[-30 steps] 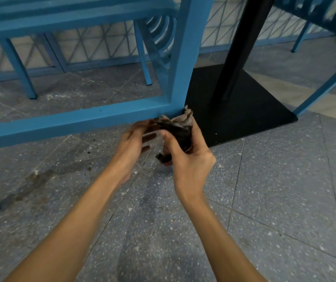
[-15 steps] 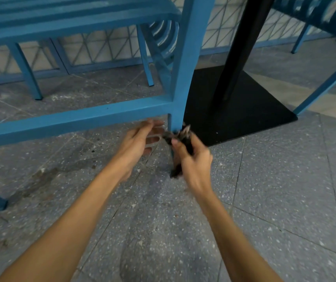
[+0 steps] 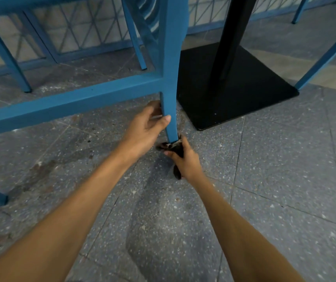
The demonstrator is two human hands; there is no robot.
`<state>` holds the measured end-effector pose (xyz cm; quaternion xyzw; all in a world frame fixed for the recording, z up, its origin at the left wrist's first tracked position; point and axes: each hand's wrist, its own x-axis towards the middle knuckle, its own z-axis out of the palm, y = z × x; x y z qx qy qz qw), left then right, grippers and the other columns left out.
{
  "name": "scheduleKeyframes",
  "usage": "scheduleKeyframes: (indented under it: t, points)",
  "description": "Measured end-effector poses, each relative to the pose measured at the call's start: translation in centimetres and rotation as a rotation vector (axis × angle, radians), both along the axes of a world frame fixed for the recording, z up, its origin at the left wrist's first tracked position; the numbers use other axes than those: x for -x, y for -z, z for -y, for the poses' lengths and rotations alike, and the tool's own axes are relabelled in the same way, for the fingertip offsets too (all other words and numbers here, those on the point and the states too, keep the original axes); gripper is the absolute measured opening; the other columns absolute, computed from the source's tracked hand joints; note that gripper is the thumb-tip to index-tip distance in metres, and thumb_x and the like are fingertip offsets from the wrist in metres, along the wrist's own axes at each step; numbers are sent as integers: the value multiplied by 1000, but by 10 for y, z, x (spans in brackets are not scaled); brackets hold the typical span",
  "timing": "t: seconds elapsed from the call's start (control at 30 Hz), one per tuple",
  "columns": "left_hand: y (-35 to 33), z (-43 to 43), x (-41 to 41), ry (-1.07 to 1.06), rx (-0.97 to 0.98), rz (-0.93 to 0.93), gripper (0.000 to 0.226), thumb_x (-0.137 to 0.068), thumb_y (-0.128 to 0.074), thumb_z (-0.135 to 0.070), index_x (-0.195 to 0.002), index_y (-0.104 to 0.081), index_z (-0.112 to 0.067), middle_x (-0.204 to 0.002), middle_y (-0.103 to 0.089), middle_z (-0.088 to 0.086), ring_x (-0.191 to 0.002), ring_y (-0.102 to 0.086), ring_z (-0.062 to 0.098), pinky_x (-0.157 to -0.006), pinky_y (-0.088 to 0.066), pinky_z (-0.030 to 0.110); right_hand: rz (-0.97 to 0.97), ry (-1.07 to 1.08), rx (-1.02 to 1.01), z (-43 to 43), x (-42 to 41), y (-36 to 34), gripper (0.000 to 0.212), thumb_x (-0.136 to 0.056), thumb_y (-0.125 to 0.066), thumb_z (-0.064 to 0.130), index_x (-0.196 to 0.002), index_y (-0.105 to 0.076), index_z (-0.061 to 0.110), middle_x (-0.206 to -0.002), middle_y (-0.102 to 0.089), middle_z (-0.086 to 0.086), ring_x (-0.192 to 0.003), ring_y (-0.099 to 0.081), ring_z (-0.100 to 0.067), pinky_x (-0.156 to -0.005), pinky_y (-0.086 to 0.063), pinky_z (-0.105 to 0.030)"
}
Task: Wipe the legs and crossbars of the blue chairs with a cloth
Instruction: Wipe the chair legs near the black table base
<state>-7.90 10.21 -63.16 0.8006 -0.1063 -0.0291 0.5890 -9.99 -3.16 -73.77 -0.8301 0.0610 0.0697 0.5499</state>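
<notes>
Down at floor level, the head view shows the left hand (image 3: pixel 145 127) wrapped around the near chair leg (image 3: pixel 170 78) just below the joint with the crossbar (image 3: pixel 71 99), thumb on the front face and fingers curled behind. That grip looks meant to steady the chair while the bottom of the leg is worked. The right hand (image 3: pixel 185 159) is closed on a dark cloth (image 3: pixel 176 148), bunched in the fist and pressed against the very foot of the leg where it meets the speckled floor (image 3: pixel 264 180); a tail of the cloth hangs out below the palm. Holding the cloth low and wadded lets it reach around the foot, likely the dirtiest part.

The blue chair stands just beside the black square table base (image 3: pixel 244 88), with the black table post (image 3: pixel 234 33) rising behind the leg. More blue chair legs (image 3: pixel 6 55) stand farther back along a latticed wall, and another slanted blue leg (image 3: pixel 325 55) crosses the right edge.

Judging by this, the wipe of this leg is at its lowest point; the long crossbar to the left and the other legs would be left to do, though whether they are already clean cannot be told.
</notes>
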Motion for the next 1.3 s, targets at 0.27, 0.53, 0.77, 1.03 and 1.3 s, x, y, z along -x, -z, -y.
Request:
scheduleKeyframes:
  t: [0.27, 0.53, 0.77, 1.03, 1.3]
  points:
    - [-1, 0, 0, -24, -14, 63, 23, -91, -59, -17, -113, -55, -19, -104, -61, -18, -97, -58, -13, -85, -46, 8, -38, -204, 352, 25, -26, -9, 66, -77, -78, 13, -136, -48, 18, -117, -67, -6, -112, -61, -19, -94, -40, -19]
    - [-1, 0, 3, -31, 10, 52, 23, -90, -60, -17, -111, -55, -23, -104, -61, -20, -96, -57, -15, -85, -45, 5, 2, 324, 98, 43, -20, -7, 51, -83, -70, 15, -127, -45, 25, -117, -62, -3, -104, -62, -20, -84, -53, -31]
    - [3, 0, 0, -39, 24, 70, 26, -91, -60, -16, -116, -56, -16, -106, -62, -15, -100, -59, -8, -86, -47, 11, -260, 461, -233, -3, 5, 8, 22, -95, -56, 28, -112, -51, 15, -111, -65, -11, -98, -66, -26, -89, -54, -46]
    - [5, -1, -3, -28, -15, 78, 29, -91, -59, -16, -120, -55, -14, -107, -61, -16, -100, -58, -11, -86, -45, 8, -347, 658, -598, -14, 19, 4, 38, -73, -65, 23, -107, -59, 7, -102, -70, -14, -96, -67, -30, -91, -53, -48]
    - [11, 2, -2, -71, -62, 73, 33, -93, -56, -27, -124, -52, -18, -118, -63, -5, -111, -58, 7, -100, -47, 37, -401, 682, -425, -19, 3, 6, 30, -87, -60, 16, -113, -58, 2, -101, -66, -12, -84, -65, -25, -68, -55, -34]
